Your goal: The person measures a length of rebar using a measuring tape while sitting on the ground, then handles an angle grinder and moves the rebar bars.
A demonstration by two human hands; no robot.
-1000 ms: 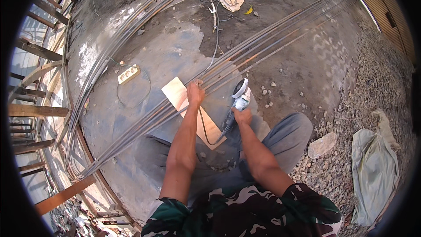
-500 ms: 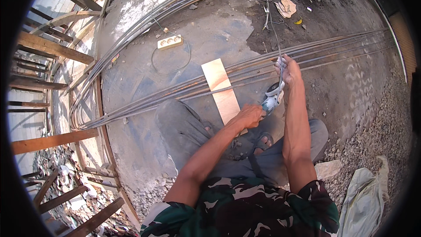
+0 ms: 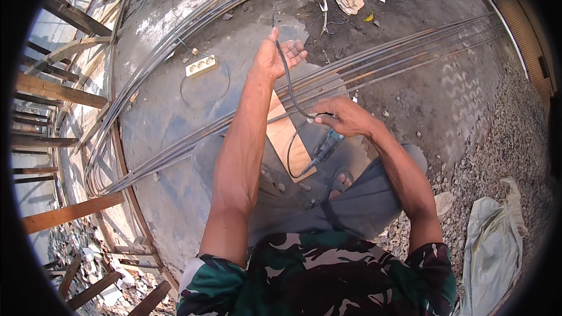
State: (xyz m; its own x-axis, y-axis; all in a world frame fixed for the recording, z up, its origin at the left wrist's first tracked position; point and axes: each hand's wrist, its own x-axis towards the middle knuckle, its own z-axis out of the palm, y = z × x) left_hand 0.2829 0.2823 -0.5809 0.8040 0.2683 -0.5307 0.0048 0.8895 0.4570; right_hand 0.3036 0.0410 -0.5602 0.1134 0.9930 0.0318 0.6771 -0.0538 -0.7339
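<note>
Grey trousers point(image 3: 363, 210) are covering the person's folded legs, and a sandalled foot point(image 3: 341, 182) is showing between them. Just beyond, the angle grinder point(image 3: 328, 147) is lying beside the wooden board point(image 3: 279, 133), its cable point(image 3: 288, 85) looping over the wood. Above the grinder, the right hand point(image 3: 344, 116) is pinching that cable, thumb and fingers closing on it. Farther out, the left hand point(image 3: 277, 55) is reaching forward with its fingers apart — the cable is running across the palm, not clamped by the fingers. Long metal rods point(image 3: 374, 65) are stretching across the ground; past them, a power strip point(image 3: 201, 67) is resting at left, and crumpled paper point(image 3: 350, 2) is lying farthest off.
</note>
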